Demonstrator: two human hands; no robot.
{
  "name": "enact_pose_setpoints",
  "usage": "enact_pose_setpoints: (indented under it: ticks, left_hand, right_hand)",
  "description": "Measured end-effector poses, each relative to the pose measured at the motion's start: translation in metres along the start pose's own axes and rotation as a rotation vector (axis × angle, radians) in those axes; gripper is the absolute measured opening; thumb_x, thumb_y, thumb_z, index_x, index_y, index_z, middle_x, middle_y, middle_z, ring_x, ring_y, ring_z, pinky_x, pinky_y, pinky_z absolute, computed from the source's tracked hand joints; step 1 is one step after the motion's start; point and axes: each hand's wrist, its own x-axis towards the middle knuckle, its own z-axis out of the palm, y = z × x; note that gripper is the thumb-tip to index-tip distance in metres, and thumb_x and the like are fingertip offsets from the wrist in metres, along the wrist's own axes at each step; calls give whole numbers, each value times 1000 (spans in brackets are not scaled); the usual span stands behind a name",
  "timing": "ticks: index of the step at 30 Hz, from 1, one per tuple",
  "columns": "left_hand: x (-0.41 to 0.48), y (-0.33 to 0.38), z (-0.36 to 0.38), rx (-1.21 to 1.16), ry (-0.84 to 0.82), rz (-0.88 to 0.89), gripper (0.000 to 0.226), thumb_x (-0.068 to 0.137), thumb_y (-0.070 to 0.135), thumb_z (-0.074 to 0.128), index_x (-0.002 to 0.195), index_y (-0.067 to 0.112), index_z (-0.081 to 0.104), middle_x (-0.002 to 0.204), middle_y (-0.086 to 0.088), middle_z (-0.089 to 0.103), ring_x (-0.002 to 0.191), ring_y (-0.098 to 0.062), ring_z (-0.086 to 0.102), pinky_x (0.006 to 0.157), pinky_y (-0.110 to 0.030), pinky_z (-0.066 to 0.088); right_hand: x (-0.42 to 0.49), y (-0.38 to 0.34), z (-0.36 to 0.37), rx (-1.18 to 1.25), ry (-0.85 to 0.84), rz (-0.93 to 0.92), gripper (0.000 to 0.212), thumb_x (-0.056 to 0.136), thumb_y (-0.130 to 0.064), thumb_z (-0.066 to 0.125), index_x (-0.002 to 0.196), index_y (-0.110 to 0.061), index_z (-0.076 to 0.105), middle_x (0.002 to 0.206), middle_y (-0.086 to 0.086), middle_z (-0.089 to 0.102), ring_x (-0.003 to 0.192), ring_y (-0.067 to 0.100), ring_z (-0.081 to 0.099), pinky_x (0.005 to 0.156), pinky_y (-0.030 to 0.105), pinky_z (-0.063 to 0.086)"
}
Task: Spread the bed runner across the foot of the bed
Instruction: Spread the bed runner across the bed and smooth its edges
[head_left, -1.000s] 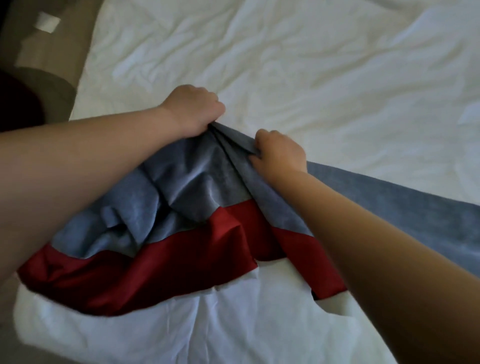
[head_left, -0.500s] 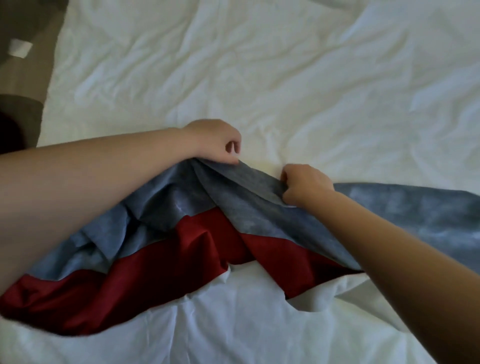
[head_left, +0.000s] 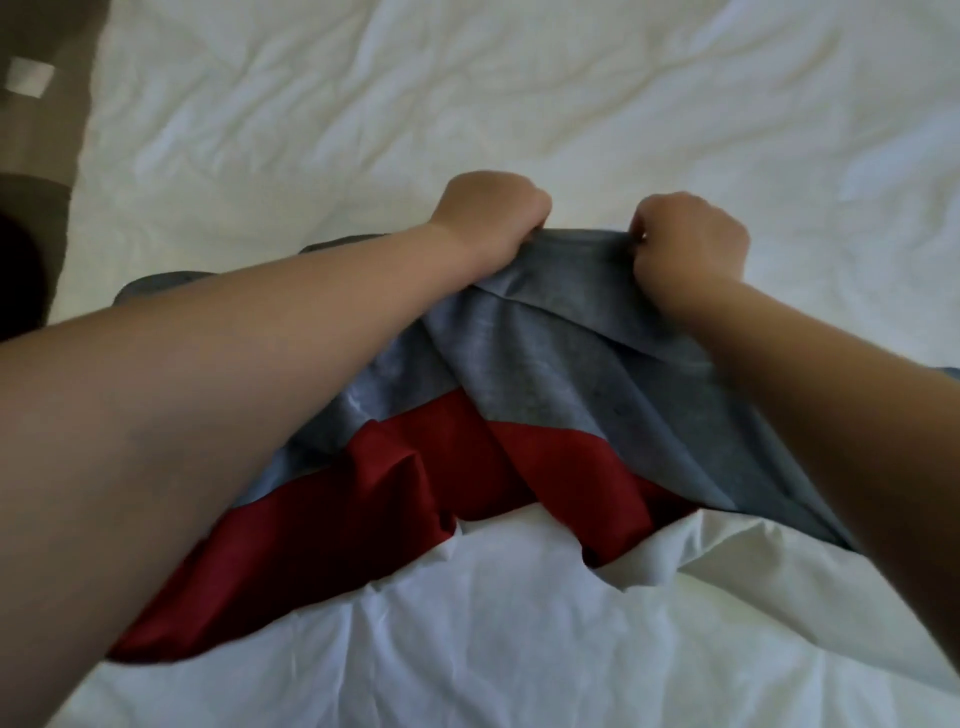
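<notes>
White sheet (head_left: 363, 104), creased all over, fills most of the view. Its wrinkles run in soft ridges across the far part of the bed (head_left: 779, 130), and a smoother stretch lies nearest the camera. The light is dim and even, and the folds throw only faint shadows.

Across this surface lies the bed runner (head_left: 545, 374), a long cloth with a grey band on its far side and a deep red band on its near side. It is bunched in the middle, where the red folds over itself in a few heavy pleats. One end trails toward the lower left under the left forearm. The other passes beneath the right forearm toward the right edge of the view. A little more grey shows on the sheet beyond the left forearm.

Both hands hold the runner's far grey edge. The left hand (head_left: 493, 213) is closed in a fist with its fingers curled into the cloth. The right hand (head_left: 691, 244) is just beside it and pinches the same edge, which is drawn taut between them and lifted off the sheet.

Along the upper left runs a strip of brownish floor (head_left: 52, 150) beside the bed. On it is a small pale square (head_left: 31, 83) (what it is cannot be told), and a dark shape (head_left: 18, 275) sits at the left edge.
</notes>
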Motion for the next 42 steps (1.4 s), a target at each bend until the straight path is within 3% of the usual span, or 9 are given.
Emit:
enact_pose_setpoints:
  ticks: [4,12,15,22,29,32,36,39,42]
  left_hand:
    - [-3,-5,-3,29,57,14,22,88,12,45,101,11,62,105,-11,62,92,-34,57,62,-35,35]
    - [-107,-100,1,-12,233,-121,48,82,50,49,113,13,58,105,-11,62,94,-33,57,70,-40,48]
    - [-155,-145,10,38,208,-208,53,81,53,49,112,12,58,104,-13,62,94,-35,58,73,-40,47]
    - [-235,-211,26,21,204,-342,55,80,56,49,113,12,59,102,-13,62,91,-34,58,70,-39,46]
    - [-314,-237,64,-160,167,-504,71,72,72,33,108,18,60,103,-8,62,91,-32,60,69,-39,49]
    - [-350,-233,87,-202,94,-468,71,65,79,36,95,18,58,93,-6,62,84,-32,62,59,-34,44]
    - [-390,-229,114,-246,-18,-328,41,73,56,58,87,18,56,88,-4,59,82,-30,62,56,-33,41]
    - [-400,-236,129,-319,15,-332,20,85,32,57,82,12,58,86,-7,63,81,-32,62,56,-33,37]
    - [-403,-248,132,-298,49,-330,17,88,22,52,79,9,58,83,-8,63,76,-32,61,53,-31,29]
  right_hand:
    - [2,-10,-2,-27,-27,8,26,77,-3,54,100,-11,64,103,14,61,93,35,59,65,31,39]
    - [-28,-78,-4,-92,115,-319,36,81,-23,57,115,-12,52,112,12,54,103,34,50,80,42,40]
    - [-34,-128,-7,-82,109,-451,44,84,-33,58,123,-15,48,117,10,55,108,32,51,84,42,40]
    - [-60,-251,1,-23,58,-555,43,86,-32,52,126,-15,46,120,9,53,111,32,49,86,42,39]
    - [-89,-356,21,-21,34,-691,38,88,-30,48,122,-15,50,118,9,55,110,32,49,85,40,38]
    - [-91,-392,26,-82,5,-877,52,81,-20,53,132,-19,46,130,6,50,120,29,45,91,39,38]
    - [-88,-430,23,-372,-171,-1142,69,77,-17,59,141,-30,37,135,3,48,127,25,42,96,37,38]
    - [-89,-457,21,-751,-300,-1194,48,82,-21,57,127,-35,49,120,-1,57,116,23,52,94,34,38]
    - [-90,-481,20,-894,-381,-1105,27,86,-21,56,113,-26,62,116,1,60,106,25,58,86,32,44]
